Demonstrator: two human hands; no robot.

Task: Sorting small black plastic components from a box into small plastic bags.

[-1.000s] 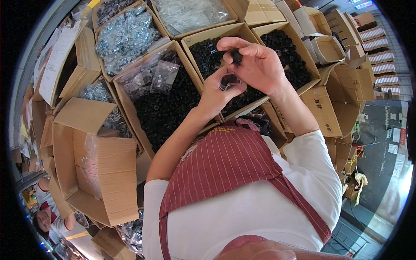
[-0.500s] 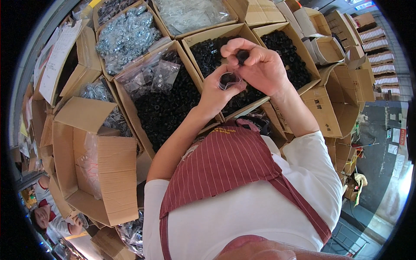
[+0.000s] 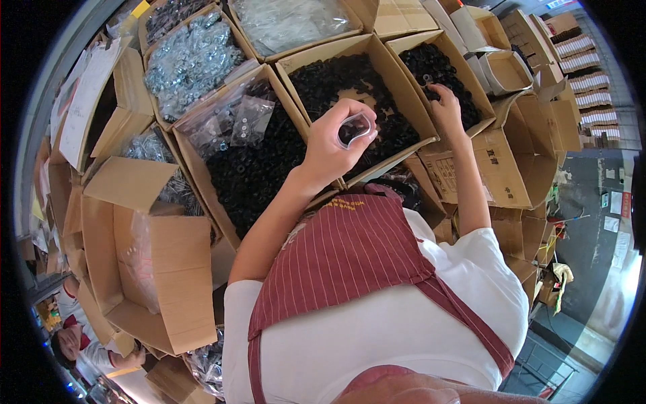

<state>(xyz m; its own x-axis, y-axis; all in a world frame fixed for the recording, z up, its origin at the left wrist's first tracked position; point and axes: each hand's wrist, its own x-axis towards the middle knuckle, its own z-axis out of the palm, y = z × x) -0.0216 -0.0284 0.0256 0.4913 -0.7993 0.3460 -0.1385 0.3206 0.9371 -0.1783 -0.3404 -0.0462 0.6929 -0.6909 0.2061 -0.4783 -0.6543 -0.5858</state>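
My left hand (image 3: pixel 340 143) is curled round a small clear plastic bag (image 3: pixel 356 128), its mouth held wide and facing up. It is over the near part of the middle box (image 3: pixel 406 150), which holds black parts (image 3: pixel 397 129). My right hand (image 3: pixel 447 111) reaches into the right-hand box (image 3: pixel 479 129), fingers bent down among small black ring-shaped parts (image 3: pixel 431 62). The fingertips look drawn together; whatever they grip is too small to make out.
To the left stands a box of black parts (image 3: pixel 245 178) with small clear bags (image 3: pixel 252 120) on top. Farther back are bagged metal parts (image 3: pixel 192 60) and clear plastic bags (image 3: pixel 293 23). An open carton (image 3: pixel 182 276) stands nearer left. Another person (image 3: pixel 84 347) is at lower left.
My right hand has left the bag's mouth, where it held a black round part, and moved right into the right-hand box. That part no longer shows. My left hand keeps the bag, slightly lower.
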